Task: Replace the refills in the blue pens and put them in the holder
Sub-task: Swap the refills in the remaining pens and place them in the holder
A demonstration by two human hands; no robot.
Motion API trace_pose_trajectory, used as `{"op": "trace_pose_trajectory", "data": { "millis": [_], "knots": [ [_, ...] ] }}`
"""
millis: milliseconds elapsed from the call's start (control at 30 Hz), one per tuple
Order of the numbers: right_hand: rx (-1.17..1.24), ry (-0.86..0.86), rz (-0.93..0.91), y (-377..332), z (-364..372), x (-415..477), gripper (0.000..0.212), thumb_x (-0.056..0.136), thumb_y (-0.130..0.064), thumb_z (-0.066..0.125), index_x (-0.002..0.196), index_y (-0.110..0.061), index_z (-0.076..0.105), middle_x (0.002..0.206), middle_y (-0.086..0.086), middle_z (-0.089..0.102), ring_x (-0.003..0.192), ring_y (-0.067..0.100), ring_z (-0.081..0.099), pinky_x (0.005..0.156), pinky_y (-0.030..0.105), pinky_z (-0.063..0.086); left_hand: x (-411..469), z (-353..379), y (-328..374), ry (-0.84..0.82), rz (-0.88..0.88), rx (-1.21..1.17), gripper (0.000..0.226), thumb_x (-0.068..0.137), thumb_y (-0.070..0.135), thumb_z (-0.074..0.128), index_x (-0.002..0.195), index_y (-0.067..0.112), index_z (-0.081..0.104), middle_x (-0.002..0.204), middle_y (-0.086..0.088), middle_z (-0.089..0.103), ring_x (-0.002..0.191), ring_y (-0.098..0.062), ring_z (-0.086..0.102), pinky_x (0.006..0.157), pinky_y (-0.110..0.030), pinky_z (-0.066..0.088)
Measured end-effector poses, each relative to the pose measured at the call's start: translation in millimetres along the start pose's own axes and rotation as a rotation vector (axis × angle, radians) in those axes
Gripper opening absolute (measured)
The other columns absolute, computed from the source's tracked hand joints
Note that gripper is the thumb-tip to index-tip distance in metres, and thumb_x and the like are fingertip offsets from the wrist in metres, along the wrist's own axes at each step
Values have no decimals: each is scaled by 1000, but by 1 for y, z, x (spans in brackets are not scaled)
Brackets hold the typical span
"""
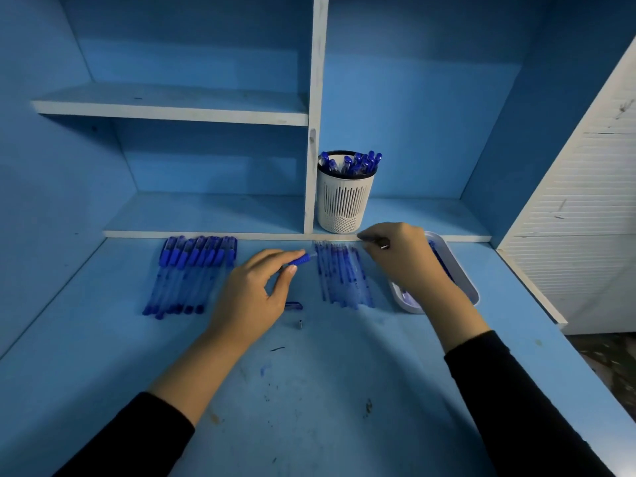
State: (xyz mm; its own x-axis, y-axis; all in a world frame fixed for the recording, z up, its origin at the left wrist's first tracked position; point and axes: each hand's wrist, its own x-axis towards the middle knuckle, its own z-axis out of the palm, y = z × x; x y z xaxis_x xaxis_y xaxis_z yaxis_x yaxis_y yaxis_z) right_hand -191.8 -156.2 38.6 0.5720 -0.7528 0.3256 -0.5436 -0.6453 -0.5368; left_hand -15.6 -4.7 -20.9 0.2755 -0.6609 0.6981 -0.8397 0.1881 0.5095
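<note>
Looking down from the head camera, the left hand (251, 290) pinches a pen barrel (301, 260) between thumb and fingers. The barrel's blue grip end sticks out past the fingertips. Its long axis runs up and to the right, so its front end aims toward the right hand (399, 256).

The right hand's fingers are curled and pinch a thin blue piece with a metallic tip. It looks like a refill (377, 242), though blur keeps me from being sure. This piece lies roughly in line with the barrel and to its right. The two hands are apart, and the far ends of the loose refills (344, 275) lie on the desk (309, 390) in the gap below them.

To join the parts, I judge the right hand must bring its piece leftward to the barrel's front end.

The uncapped barrel's cap (293, 306) lies on the desk just below the left hand. Capped pens (192, 270) lie in a row well to the left. A white tray (471, 287) sits partly under the right wrist.

The holder (346, 197), already stocked with pens, stands on the ledge just behind the right hand, so that hand is the nearer one to it.
</note>
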Motion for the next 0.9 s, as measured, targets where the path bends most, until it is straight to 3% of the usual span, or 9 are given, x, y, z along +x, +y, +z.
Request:
{"op": "trace_pose_trajectory", "data": {
  "millis": [167, 333, 500, 600, 767, 900],
  "knots": [
    [-127, 45, 78, 29, -24, -28, 19, 87, -6, 56, 92, -10, 75, 88, 11, 71, 81, 23, 60, 67, 27, 43, -3, 3, 4, -50, 51, 53, 24, 95, 14, 60, 116, 16, 71, 106, 7, 69, 91, 1, 60, 81, -14, 49],
    [-133, -60, 232, 41, -28, -40, 16, 87, -13, 60, 94, -5, 73, 93, 18, 69, 95, 33, 61, 75, 30, 46, -4, 7, 11, -79, 68, 43, 26, 95, 18, 57, 116, 16, 71, 106, 7, 70, 91, -6, 64, 80, -19, 52],
    [-116, -156, 237, 39, -24, -39, 15, 84, -24, 67, 97, -23, 75, 89, 4, 72, 88, 21, 63, 78, 26, 49, -7, 7, 12, -86, 69, 4, 26, 95, 19, 57, 117, 15, 71, 107, 7, 70, 93, -3, 63, 80, -23, 54],
    [-158, -190, 233, 39, -22, -37, 20, 87, -24, 64, 104, -23, 74, 93, 3, 72, 90, 20, 62, 78, 23, 47, -8, 8, 13, -82, 69, -18, 26, 95, 18, 58, 117, 16, 71, 107, 8, 69, 93, -1, 63, 77, -24, 55],
    [-184, -179, 206, 36, -22, -39, 22, 88, -19, 59, 101, -27, 75, 71, -10, 59, 75, 13, 53, 69, 21, 42, -9, 7, 13, -94, 76, -21, 26, 94, 19, 58, 117, 17, 71, 106, 8, 69, 92, -2, 64, 73, -27, 55],
    [-260, -241, 209, 32, -21, -35, 25, 90, -18, 53, 102, -22, 75, 90, -1, 72, 84, 19, 61, 69, 20, 40, -9, 6, 11, -101, 66, -33, 28, 94, 20, 57, 118, 15, 70, 108, 8, 69, 96, -3, 65, 79, -28, 56]
  ]
}}
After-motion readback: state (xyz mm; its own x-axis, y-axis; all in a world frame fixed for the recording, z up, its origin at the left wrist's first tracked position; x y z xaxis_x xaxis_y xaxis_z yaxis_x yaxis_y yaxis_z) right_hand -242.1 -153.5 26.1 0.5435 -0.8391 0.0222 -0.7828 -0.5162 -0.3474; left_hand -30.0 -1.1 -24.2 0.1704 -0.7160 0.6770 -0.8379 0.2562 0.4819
